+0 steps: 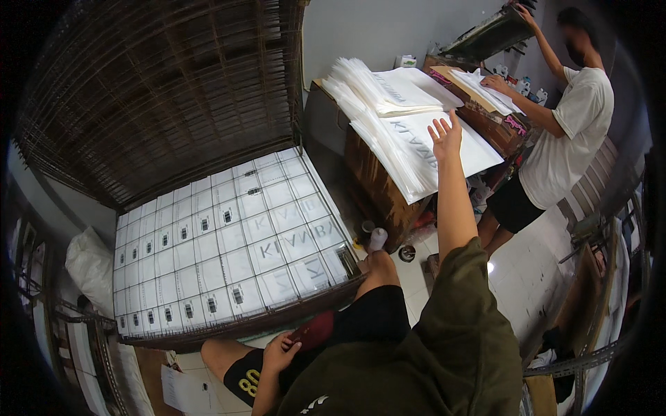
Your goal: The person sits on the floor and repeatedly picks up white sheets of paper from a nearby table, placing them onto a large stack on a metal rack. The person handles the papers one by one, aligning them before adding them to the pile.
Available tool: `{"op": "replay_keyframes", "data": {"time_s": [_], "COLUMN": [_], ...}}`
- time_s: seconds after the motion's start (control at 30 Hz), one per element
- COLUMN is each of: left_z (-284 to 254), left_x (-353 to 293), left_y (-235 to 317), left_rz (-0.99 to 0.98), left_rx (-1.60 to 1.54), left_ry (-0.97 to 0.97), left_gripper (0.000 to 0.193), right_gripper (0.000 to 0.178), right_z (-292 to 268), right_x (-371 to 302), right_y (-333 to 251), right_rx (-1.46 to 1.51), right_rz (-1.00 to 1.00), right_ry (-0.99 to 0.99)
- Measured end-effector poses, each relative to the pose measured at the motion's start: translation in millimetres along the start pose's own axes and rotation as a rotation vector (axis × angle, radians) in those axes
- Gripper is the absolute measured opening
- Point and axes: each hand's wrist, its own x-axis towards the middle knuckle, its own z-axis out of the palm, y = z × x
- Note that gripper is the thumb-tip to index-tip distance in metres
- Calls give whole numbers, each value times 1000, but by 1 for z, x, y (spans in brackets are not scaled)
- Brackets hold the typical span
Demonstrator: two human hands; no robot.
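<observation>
My left hand point(279, 351) lies over my lap, its fingers curled at the end of a dark red flat object point(314, 331) whose kind I cannot make out. My right arm reaches forward, and my right hand point(446, 136) is open with fingers spread and nothing in it. It is over or beside a fanned stack of white printed sheets point(409, 149) on a wooden cabinet point(378, 177). To the left, white printed sheets point(229, 243) lie side by side under the wire grid of a drying rack point(239, 334). Several wire shelves point(173, 83) stand tilted up behind it.
A co-worker point(569, 139) in a white shirt stands at the right, one hand raising a dark framed screen point(489, 32), the other on white sheets point(485, 90). A translucent bottle point(377, 240) stands by my knee. A white sack point(90, 270) leans at the far left.
</observation>
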Motion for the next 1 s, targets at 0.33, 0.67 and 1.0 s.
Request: {"op": "replay_keyframes", "data": {"time_s": [0.33, 0.67, 1.0], "left_z": [6, 5, 6], "left_x": [9, 10, -20], "left_y": [-4, -8, 1], "left_rz": [-2, -2, 13], "left_rx": [186, 236, 336], "left_ry": [-186, -171, -201], "left_gripper": [61, 61, 57], "right_gripper": [104, 65, 67], "right_z": [12, 69, 163], "right_x": [37, 53, -36], "right_y": [13, 67, 39], "right_rx": [-80, 267, -159], "right_rz": [-37, -59, -711], "right_ry": [137, 479, 140]}}
